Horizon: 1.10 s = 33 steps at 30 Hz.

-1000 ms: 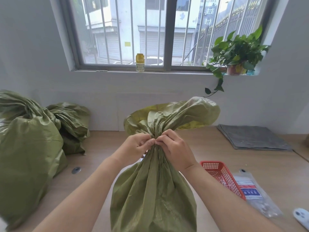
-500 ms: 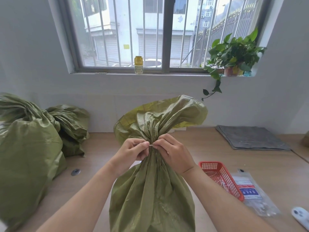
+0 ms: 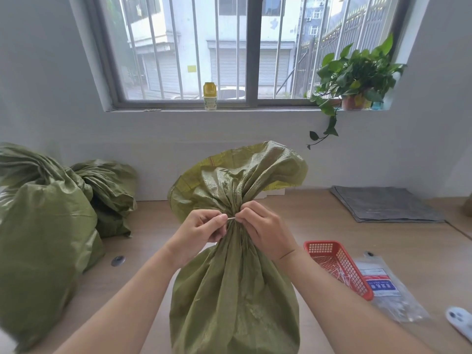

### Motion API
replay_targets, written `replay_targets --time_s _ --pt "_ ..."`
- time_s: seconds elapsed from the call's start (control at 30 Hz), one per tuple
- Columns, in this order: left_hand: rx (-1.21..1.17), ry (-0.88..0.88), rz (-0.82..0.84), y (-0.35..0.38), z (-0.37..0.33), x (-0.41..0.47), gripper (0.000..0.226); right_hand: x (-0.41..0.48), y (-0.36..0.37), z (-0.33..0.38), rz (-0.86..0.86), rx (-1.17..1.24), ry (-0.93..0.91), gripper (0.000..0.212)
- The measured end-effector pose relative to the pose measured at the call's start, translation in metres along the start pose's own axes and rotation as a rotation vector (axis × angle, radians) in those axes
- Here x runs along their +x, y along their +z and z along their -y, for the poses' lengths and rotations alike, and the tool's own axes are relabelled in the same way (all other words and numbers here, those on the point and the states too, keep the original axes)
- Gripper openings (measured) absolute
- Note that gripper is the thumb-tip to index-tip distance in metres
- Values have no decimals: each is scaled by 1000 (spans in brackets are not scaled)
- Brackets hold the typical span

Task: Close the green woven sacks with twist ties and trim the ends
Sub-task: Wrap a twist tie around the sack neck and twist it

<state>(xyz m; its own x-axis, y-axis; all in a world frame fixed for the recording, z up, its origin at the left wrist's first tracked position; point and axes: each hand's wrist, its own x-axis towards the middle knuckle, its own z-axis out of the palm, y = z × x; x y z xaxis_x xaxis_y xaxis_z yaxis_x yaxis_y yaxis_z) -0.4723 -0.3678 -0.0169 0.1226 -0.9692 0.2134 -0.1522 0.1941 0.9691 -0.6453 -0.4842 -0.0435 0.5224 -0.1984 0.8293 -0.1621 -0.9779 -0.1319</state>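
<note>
A green woven sack [image 3: 235, 297] stands upright on the wooden table in front of me, its neck gathered and its mouth flaring above. A thin white twist tie [image 3: 231, 218] crosses the gathered neck. My left hand [image 3: 201, 231] pinches the tie's left end between thumb and forefinger. My right hand [image 3: 263, 231] pinches the right end and rests against the neck. Only the short stretch of tie between my fingertips shows.
Two more green sacks [image 3: 38, 241] [image 3: 109, 190] sit at the left. A red mesh basket [image 3: 339, 267] with white ties lies at the right, beside a clear plastic bag [image 3: 385, 290]. Folded grey sacks [image 3: 385, 204] lie at the back right; a white object [image 3: 459, 321] at the right edge.
My hands have drawn slightly apart at the sack's neck, so the white tie now shows stretched between my fingertips. The flared sack mouth has shifted a little left.
</note>
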Motion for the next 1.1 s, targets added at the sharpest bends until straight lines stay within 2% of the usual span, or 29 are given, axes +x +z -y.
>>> replay_targets --time_s 0.17,0.3,0.43,0.5,0.67,0.8,1.0,1.1 --pt "319 -30 -14 -8 1 6 30 -8 -2 -2 4 8 69 19" --pt "359 9 -17 -6 2 10 18 -8 1 -4 -21 -9 111 18" --pt "452 28 20 -5 13 13 20 -9 2 -6 -31 -12 105 16" --pt "443 52 39 -2 12 13 19 -11 2 -7 -9 0 97 15" --pt "225 42 67 3 6 11 20 -8 -2 -8 -4 105 112 7" --pt "108 25 82 2 3 10 18 -4 -4 -11 34 113 79 11" --pt "77 8 85 3 3 12 26 -5 -3 -16 47 89 73 10" --pt "210 46 76 3 6 14 22 -5 0 -15 53 72 89 5"
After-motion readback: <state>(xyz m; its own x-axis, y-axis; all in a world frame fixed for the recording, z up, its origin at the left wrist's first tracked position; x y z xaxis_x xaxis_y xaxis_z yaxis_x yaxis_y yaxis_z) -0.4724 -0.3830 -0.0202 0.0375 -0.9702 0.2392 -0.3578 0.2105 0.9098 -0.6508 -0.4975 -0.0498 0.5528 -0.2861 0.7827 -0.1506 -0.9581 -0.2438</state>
